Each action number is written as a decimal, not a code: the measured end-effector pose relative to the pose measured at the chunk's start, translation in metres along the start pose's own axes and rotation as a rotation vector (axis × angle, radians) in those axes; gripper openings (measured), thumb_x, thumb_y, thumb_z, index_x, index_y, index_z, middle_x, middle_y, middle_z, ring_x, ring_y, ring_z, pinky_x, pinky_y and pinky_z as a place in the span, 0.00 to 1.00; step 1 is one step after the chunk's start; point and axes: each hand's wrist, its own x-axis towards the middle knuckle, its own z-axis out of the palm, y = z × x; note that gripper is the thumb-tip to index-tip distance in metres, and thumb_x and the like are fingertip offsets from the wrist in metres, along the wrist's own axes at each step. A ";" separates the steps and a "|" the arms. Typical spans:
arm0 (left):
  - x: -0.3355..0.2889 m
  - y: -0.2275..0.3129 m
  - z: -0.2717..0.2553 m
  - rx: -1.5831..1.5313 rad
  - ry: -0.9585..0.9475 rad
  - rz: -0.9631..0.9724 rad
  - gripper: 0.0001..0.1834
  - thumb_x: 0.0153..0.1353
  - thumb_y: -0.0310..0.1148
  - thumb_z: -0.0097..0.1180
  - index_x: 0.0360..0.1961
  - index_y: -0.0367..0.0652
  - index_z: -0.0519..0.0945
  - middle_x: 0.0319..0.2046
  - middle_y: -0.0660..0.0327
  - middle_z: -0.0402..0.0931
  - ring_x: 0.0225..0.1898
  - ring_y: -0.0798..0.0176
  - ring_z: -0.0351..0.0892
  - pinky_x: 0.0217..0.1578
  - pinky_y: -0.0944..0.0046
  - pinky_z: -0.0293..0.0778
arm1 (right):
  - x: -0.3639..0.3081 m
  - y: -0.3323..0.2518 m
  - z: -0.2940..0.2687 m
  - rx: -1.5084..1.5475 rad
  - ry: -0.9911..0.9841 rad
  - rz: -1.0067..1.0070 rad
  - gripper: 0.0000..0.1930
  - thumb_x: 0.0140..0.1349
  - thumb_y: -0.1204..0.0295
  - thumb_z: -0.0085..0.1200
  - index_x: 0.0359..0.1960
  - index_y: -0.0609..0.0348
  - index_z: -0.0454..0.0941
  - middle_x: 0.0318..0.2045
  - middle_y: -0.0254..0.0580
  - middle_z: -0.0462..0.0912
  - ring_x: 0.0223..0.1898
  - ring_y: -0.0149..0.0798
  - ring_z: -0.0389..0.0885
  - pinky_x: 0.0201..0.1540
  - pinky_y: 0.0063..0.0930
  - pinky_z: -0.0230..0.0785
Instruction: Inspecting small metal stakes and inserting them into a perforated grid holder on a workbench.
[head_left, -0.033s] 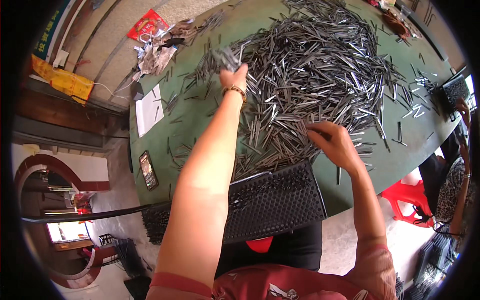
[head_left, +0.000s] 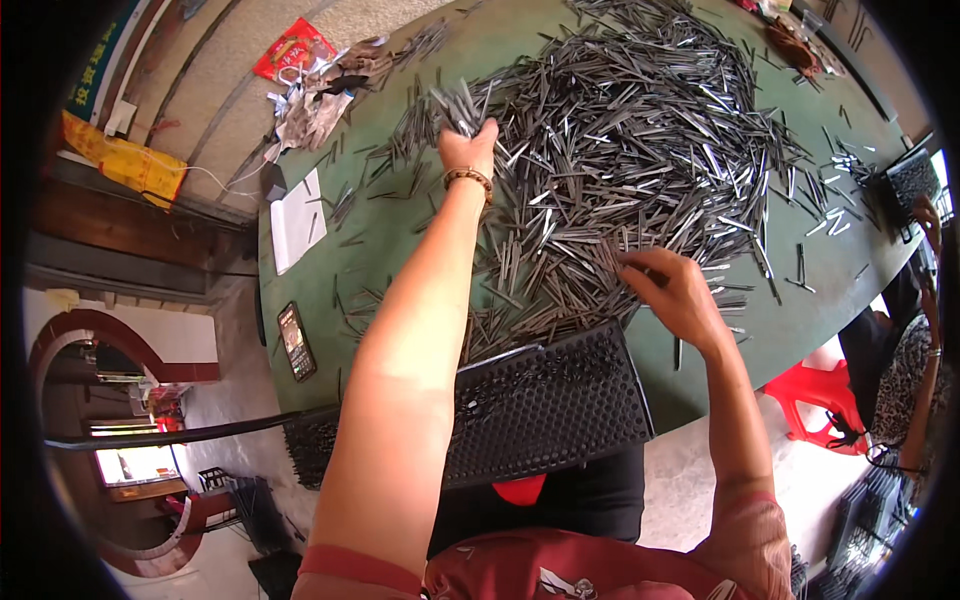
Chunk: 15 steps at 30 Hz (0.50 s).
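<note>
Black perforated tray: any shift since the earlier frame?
No visible shift: the tray holds the same place against the green table.

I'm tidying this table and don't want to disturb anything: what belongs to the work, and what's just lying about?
Seems part of the work:
- bundle of thin dark strips in the left grip
- big strip pile, beside the right grip
- black perforated tray

Probably just lying about:
- phone
- white paper
- crumpled cloth
- red packet

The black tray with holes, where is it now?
In the head view, the black tray is at lower centre, below the pile of dark strips, partly hidden by the left forearm.
</note>
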 end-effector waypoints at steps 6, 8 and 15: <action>-0.011 -0.024 0.020 0.049 0.072 0.092 0.20 0.41 0.33 0.67 0.36 0.36 0.77 0.31 0.59 0.81 0.31 0.63 0.79 0.37 0.61 0.74 | -0.022 -0.004 -0.010 -0.075 -0.015 0.014 0.11 0.60 0.75 0.54 0.43 0.67 0.78 0.29 0.40 0.77 0.24 0.29 0.75 0.29 0.21 0.68; -0.004 -0.027 0.017 0.022 0.073 0.048 0.19 0.41 0.31 0.67 0.35 0.37 0.77 0.31 0.61 0.80 0.30 0.64 0.78 0.37 0.62 0.74 | -0.027 -0.003 -0.011 -0.060 -0.011 0.035 0.11 0.60 0.76 0.54 0.43 0.67 0.78 0.29 0.40 0.76 0.24 0.29 0.75 0.28 0.21 0.68; -0.007 -0.024 0.016 -0.202 0.068 0.032 0.18 0.42 0.27 0.66 0.36 0.39 0.76 0.32 0.64 0.77 0.32 0.67 0.76 0.38 0.64 0.73 | -0.045 0.003 -0.019 -0.023 0.017 0.151 0.11 0.59 0.76 0.54 0.44 0.66 0.78 0.28 0.39 0.75 0.22 0.28 0.73 0.26 0.22 0.66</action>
